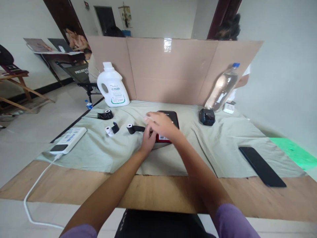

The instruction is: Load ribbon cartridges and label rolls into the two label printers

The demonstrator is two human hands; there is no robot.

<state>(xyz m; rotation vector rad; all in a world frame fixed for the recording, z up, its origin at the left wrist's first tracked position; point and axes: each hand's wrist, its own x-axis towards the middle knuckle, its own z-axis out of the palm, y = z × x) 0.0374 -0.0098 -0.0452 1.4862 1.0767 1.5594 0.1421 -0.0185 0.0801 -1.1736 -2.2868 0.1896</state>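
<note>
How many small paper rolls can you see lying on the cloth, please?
3: a black-wrapped roll near the detergent bottle, a white roll left of centre, and a black-wrapped roll beside the left hand. The hands may hide others.

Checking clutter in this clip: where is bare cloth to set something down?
Bare cloth lies between the hands and the phone, and between the power strip and the left arm. It is crowded by the paper rolls and the black box.
</note>
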